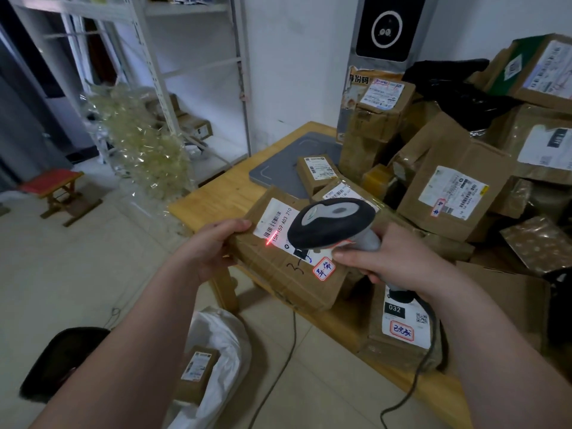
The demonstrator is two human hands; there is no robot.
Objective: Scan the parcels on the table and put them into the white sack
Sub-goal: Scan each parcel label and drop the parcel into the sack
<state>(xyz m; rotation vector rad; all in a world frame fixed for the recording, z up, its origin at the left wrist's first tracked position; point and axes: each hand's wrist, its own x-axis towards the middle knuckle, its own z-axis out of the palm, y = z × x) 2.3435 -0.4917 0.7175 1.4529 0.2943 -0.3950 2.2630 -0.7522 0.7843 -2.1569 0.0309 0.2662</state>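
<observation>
My left hand (213, 246) grips the left edge of a flat brown cardboard parcel (278, 267) held over the table's front corner. My right hand (387, 261) holds a black and grey barcode scanner (331, 222) just above it. A red laser line falls on the barcode of the parcel's white label (272, 222). The white sack (223, 360) stands open on the floor below, with a small brown parcel (196, 374) inside it. Several more brown parcels (455, 193) are piled on the wooden table (216, 193).
The scanner's cable (414, 379) hangs down past the table edge. A grey flat pad (278, 168) lies at the table's back corner. A black bin (62, 357), a small red stool (58, 190), crumpled clear wrap (139, 140) and white shelving (154, 72) are on the left.
</observation>
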